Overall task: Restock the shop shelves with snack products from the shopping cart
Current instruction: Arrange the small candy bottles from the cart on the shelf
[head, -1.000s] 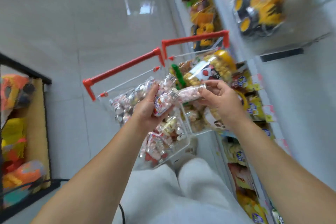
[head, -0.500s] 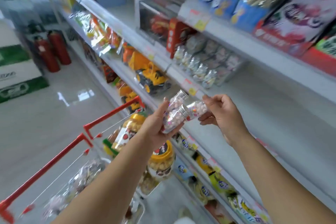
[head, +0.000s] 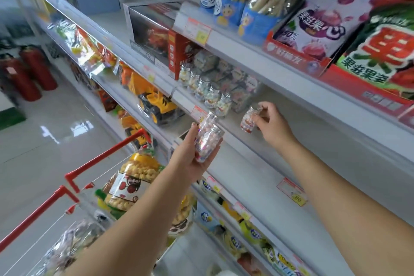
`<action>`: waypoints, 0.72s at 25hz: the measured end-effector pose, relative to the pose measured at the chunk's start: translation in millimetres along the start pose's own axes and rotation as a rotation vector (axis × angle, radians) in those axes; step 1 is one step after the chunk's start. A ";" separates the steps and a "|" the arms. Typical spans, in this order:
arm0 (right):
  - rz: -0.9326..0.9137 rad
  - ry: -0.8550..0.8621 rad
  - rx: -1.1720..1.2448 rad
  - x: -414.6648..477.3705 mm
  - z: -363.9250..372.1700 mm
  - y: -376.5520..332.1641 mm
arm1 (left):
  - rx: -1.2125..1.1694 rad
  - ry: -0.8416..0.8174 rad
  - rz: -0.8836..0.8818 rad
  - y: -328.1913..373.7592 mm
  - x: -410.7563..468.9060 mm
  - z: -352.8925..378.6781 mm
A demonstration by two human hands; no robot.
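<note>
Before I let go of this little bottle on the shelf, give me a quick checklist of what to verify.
1. Grip: ok, right hand pinches the single bottle, cap up.
2. Landing spot: ok, bare shelf under and around it.
3. Right product: ok, the row of bottles beside it has the same silver caps.
4. Base resting on the shelf: cannot tell.
5. Remaining stock secure: ok, left hand grips the two spare bottles.

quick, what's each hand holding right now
Left hand: holding two candy bottles.
Right hand: holding a single candy bottle.
</note>
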State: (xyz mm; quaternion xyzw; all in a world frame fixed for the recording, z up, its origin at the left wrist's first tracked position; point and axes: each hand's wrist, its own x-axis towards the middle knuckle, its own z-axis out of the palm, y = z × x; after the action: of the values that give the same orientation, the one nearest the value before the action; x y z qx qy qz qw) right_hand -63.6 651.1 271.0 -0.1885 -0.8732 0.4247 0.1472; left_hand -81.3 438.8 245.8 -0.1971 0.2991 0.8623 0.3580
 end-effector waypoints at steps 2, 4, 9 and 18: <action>0.032 -0.038 0.009 4.9 15.3 5.6 | 0.028 0.018 -0.010 7.8 2.2 -9.7; 0.033 -0.054 0.041 5.6 25.3 5.0 | 0.050 0.029 -0.009 15.5 3.5 -17.0; 0.081 -0.069 0.060 5.7 35.2 0.7 | 0.131 0.012 -0.028 27.2 3.4 -26.0; 0.112 -0.078 0.086 1.5 38.2 -2.4 | 0.210 0.015 -0.068 27.6 5.9 -20.3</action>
State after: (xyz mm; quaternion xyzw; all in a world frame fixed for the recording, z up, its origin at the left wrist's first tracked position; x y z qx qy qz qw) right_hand -81.4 624.2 250.3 -0.2139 -0.8473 0.4763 0.0971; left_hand -103.0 412.7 237.8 -0.1749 0.3836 0.8119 0.4037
